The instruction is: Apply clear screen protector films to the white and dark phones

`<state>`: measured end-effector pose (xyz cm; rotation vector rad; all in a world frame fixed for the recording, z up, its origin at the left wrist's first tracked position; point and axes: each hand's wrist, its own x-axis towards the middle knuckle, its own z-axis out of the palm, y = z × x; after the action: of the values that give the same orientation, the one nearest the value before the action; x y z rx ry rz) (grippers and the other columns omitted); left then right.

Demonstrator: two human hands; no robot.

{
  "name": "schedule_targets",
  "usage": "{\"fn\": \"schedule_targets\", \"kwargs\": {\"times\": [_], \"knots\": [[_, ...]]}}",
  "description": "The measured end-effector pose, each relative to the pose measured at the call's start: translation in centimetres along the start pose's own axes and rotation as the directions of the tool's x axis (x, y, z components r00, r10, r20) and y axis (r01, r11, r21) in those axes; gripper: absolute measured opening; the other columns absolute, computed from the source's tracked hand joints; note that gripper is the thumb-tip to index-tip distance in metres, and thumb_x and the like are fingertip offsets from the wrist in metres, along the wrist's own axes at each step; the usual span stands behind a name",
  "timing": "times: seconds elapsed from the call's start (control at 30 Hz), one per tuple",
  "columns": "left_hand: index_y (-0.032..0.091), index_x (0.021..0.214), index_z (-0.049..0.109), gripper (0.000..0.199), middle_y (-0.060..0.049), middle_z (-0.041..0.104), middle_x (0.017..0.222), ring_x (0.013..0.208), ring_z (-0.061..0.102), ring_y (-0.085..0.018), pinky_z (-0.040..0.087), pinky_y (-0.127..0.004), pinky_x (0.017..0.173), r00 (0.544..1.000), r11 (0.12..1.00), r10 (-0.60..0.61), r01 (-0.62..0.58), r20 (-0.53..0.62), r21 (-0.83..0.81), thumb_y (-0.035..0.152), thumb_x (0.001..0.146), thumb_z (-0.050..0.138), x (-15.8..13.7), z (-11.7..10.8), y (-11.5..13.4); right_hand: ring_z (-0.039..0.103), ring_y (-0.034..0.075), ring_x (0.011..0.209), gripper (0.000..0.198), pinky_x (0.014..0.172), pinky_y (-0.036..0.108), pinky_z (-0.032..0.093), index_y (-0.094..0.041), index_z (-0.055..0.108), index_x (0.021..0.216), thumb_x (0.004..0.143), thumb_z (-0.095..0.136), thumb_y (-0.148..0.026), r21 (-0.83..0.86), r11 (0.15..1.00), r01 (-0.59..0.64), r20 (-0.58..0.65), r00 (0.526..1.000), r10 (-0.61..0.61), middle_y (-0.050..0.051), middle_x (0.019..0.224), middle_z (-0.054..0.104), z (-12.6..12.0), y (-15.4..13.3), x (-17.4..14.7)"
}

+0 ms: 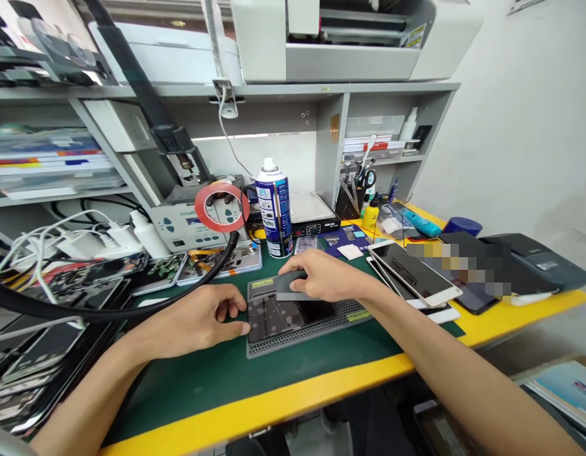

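Observation:
A phone [286,320] with a dark, glossy face and pale round spots lies on a grey perforated work mat [270,346]. My left hand [202,316] is at the phone's left end, thumb and fingertips against its edge and the other fingers curled. My right hand [324,275] grips a dark grey flat scraper [289,286], its straight lower edge against the upper part of the phone's face. The fingers partly cover the scraper, and the phone's far right end is partly hidden.
A blue and white spray can [273,212] stands behind the mat, beside a roll of red tape [221,207]. A black hose [131,311] arches near my left forearm. Stacked phone parts [40,367] lie left; a white-framed phone [416,272] lies right. The table's yellow edge [273,415] is in front.

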<state>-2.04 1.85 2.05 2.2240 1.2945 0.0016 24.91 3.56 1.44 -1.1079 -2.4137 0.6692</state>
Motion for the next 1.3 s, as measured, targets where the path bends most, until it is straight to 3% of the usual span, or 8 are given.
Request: {"fn": "schedule_targets", "kwargs": {"times": [0.3,0.57,0.77,0.87,1.17,1.3], "knots": [[0.022,0.092,0.063,0.036,0.001,0.059,0.081,0.067,0.052,-0.016,0.034,-0.026,0.056,0.999,1.000,0.019,-0.019,-0.032,0.004,0.056,0.080,0.061,-0.4,-0.3,0.5,0.064,0.020,0.089,0.030,0.074,0.028,0.045,-0.021,0.071,0.105,0.090,0.049,-0.010,-0.067,0.985,0.156,-0.098,0.982,-0.162,0.004,0.103,0.073,2.2,-2.9,-0.1],[0.021,0.091,0.063,0.033,0.001,0.061,0.081,0.068,0.052,-0.016,0.034,-0.027,0.055,0.998,0.999,0.052,-0.053,-0.043,-0.012,0.052,0.080,0.062,-0.2,-0.2,0.2,0.061,0.020,0.088,0.034,0.077,0.029,0.046,-0.020,0.069,0.114,0.091,0.047,-0.007,-0.131,0.973,0.189,-0.152,0.966,-0.208,0.007,0.093,0.070,4.2,-2.5,0.5],[0.021,0.089,0.063,0.031,0.001,0.061,0.080,0.067,0.052,-0.015,0.034,-0.026,0.055,0.998,0.999,0.046,-0.047,-0.041,-0.023,0.050,0.079,0.061,-0.5,-0.4,0.6,0.061,0.020,0.094,0.033,0.083,0.031,0.047,-0.021,0.069,0.114,0.091,0.048,-0.008,-0.092,0.979,0.182,-0.197,0.960,-0.197,0.006,0.104,0.071,3.6,-2.7,0.3],[0.021,0.089,0.064,0.031,0.000,0.062,0.081,0.068,0.052,-0.016,0.034,-0.027,0.055,0.997,0.998,0.057,-0.058,-0.047,-0.030,0.049,0.078,0.061,-0.5,-0.4,0.7,0.062,0.018,0.088,0.033,0.077,0.029,0.047,-0.022,0.070,0.110,0.090,0.049,-0.006,-0.093,0.976,0.199,-0.170,0.962,-0.213,0.004,0.101,0.072,3.4,-3.1,0.1],[0.020,0.092,0.065,0.036,-0.001,0.062,0.081,0.069,0.054,-0.017,0.035,-0.027,0.056,0.996,0.997,0.062,-0.064,-0.061,-0.032,0.052,0.077,0.063,-0.6,-0.4,0.4,0.059,0.020,0.086,0.038,0.077,0.031,0.046,-0.019,0.069,0.115,0.086,0.050,-0.003,-0.244,0.932,0.270,-0.110,0.946,-0.303,0.006,0.096,0.074,4.8,-3.1,0.4],[0.020,0.089,0.064,0.034,-0.001,0.061,0.081,0.067,0.051,-0.015,0.034,-0.026,0.055,0.997,0.997,0.065,-0.066,-0.046,-0.034,0.052,0.078,0.062,-0.7,-0.6,0.7,0.060,0.020,0.088,0.036,0.077,0.030,0.047,-0.017,0.070,0.113,0.087,0.048,-0.004,-0.200,0.945,0.260,-0.187,0.936,-0.297,0.007,0.100,0.073,4.5,-2.9,0.5]]}}
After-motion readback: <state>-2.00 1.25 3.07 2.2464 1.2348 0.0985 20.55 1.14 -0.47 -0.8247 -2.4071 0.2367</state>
